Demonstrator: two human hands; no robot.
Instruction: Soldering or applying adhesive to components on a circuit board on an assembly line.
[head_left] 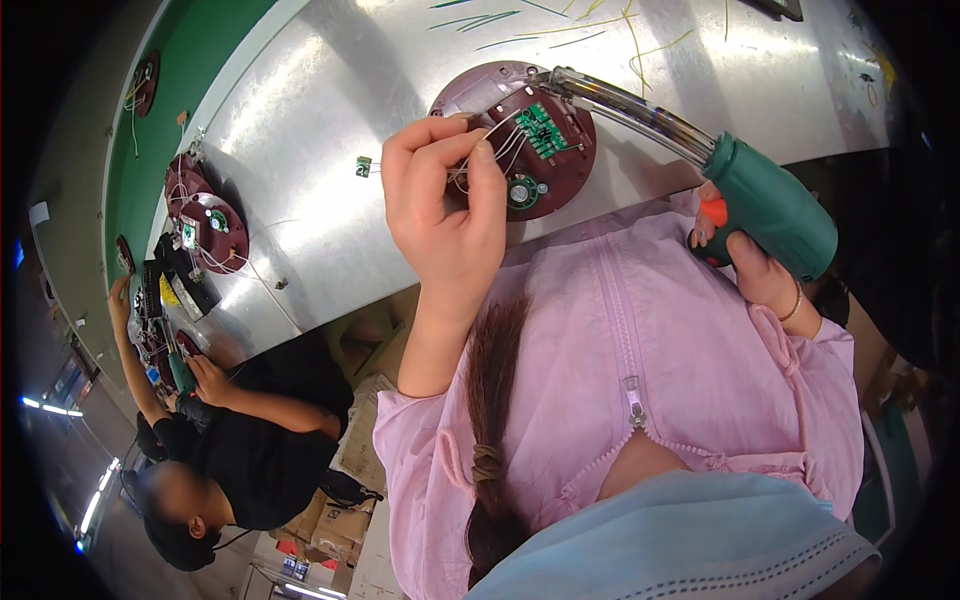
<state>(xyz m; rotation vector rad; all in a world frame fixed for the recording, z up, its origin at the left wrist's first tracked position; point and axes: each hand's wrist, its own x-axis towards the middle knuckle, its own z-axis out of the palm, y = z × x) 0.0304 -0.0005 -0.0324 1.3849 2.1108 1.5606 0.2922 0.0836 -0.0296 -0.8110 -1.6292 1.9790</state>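
A round dark-red plastic housing (570,178) lies on the metal bench in front of me. It holds a green circuit board (541,131) with several thin white wires (503,135) running from it, and a small round speaker-like part (521,192). My left hand (447,185) is closed over the housing's left side, thumb and fingertips pinching the white wires. A tiny green board (363,167) on white leads sticks out left of that hand. Wrapped around the green handle of a soldering gun (775,205), my right hand (757,270) holds it with its metal barrel reaching to the housing's far edge.
Loose green and yellow wires (575,32) lie along the far side of the bench (330,120). Another wired red housing (215,235) sits to the left. Beyond it a co-worker in black (265,430) handles similar parts. A green strip (180,85) borders the bench's left.
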